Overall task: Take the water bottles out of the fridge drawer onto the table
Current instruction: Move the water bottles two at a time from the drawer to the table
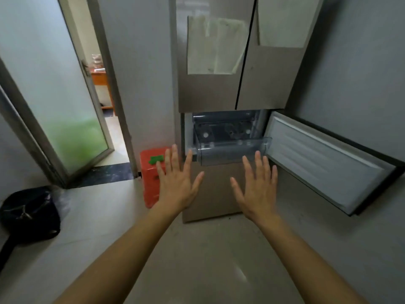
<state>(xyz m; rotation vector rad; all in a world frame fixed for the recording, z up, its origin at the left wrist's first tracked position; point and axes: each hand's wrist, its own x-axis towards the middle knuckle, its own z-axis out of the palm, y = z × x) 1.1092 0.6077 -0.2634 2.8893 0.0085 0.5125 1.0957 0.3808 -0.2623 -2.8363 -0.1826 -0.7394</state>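
The clear plastic drawer is standing pulled out from the lower part of the fridge, its front wall jutting forward past the cabinet. Through its clear walls a few round white caps are showing, which look like the tops of water bottles lying or standing inside; the plastic is blurring them, so how many there are is hard to tell. The small lower door is hanging swung wide to the right, its ribbed white inner face turned toward the camera. The two upper doors are sitting closed, with pale sheets of paper stuck on them.

The left hand is reaching forward with its back to the camera, all five fingers spread wide and straight, gripping nothing; its fingertips are lying just below the drawer's left corner, and contact cannot be told. The right hand is doing the same beside it, fingers fanned fully apart, empty, its fingertips just under the drawer's front edge.

Left of the fridge a red box with a green mark on top is sitting on the floor, partly behind the left hand. Farther left a frosted glass door is standing ajar, and a dark bag is lying on the floor near the wall.
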